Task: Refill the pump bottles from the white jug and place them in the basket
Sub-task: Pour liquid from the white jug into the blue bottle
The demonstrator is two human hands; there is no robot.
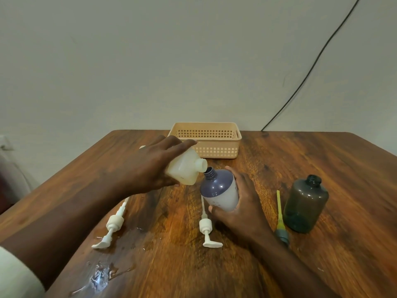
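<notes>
My left hand [150, 166] grips the white jug [184, 168] and tips it to the right, its spout right above the open neck of a purple-topped bottle [219, 190]. My right hand [242, 203] holds that bottle, tilted toward the jug. A dark green bottle [305, 203] stands uncapped at the right. Two white pump heads lie on the table, one at the left [111, 229] and one in the middle [207, 229]. A pump with a yellow tube [280, 220] lies beside the green bottle. The beige basket [206, 145] sits empty at the table's back.
The wooden table [279, 160] has a wet spill [101, 276] near its front left. A black cable [311, 67] runs down the wall to the table's far right edge. The wall stands just behind the basket.
</notes>
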